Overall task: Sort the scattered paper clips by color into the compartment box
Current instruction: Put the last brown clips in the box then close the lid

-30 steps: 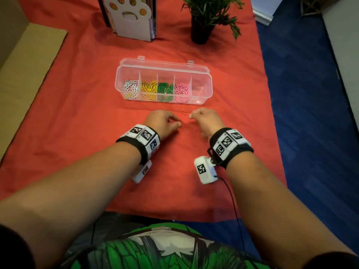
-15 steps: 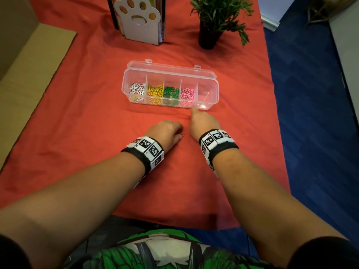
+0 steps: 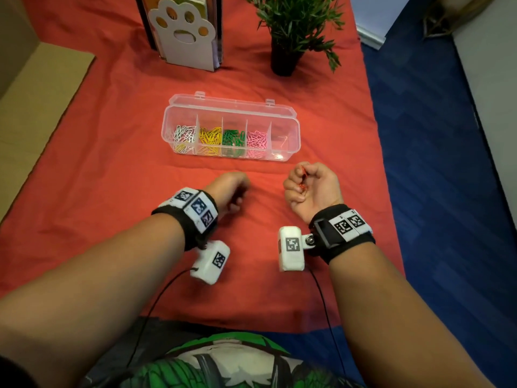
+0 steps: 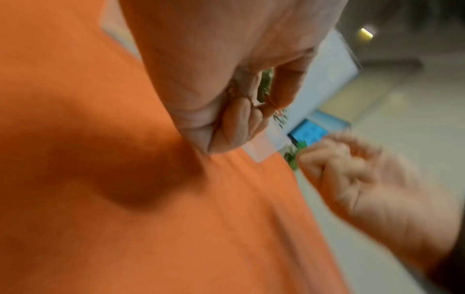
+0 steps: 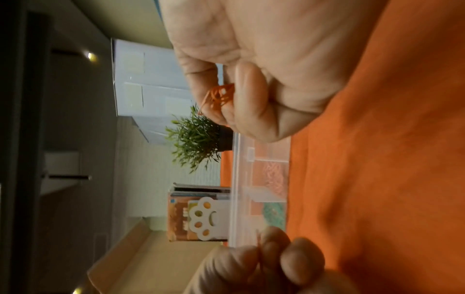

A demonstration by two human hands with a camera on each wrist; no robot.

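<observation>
The clear compartment box [image 3: 291, 119] lies open on the red cloth, holding white [image 3: 183, 134], yellow [image 3: 209, 135], green [image 3: 233, 137] and pink clips [image 3: 256, 138] in separate sections; the rightmost section looks almost bare. My right hand [image 3: 300, 182] hovers just in front of the box's right end, turned inward, fingers curled round a small bunch of red clips [image 5: 217, 95]. My left hand [image 3: 237, 196] is a hand's width to its left, blurred, low over the cloth. In the right wrist view its fingertips [image 5: 266, 248] pinch a thin red clip [image 5: 258, 241].
A paw-print bookend with books [image 3: 183, 32] and a potted plant [image 3: 291, 26] stand behind the box. A cardboard sheet [image 3: 36, 107] lies at the left. The cloth's right edge [image 3: 383, 169] drops to blue floor.
My right hand has drawn back from the box's front right corner and rolled over, showing the red clips in its fist. My left hand has shifted slightly and is in motion.
</observation>
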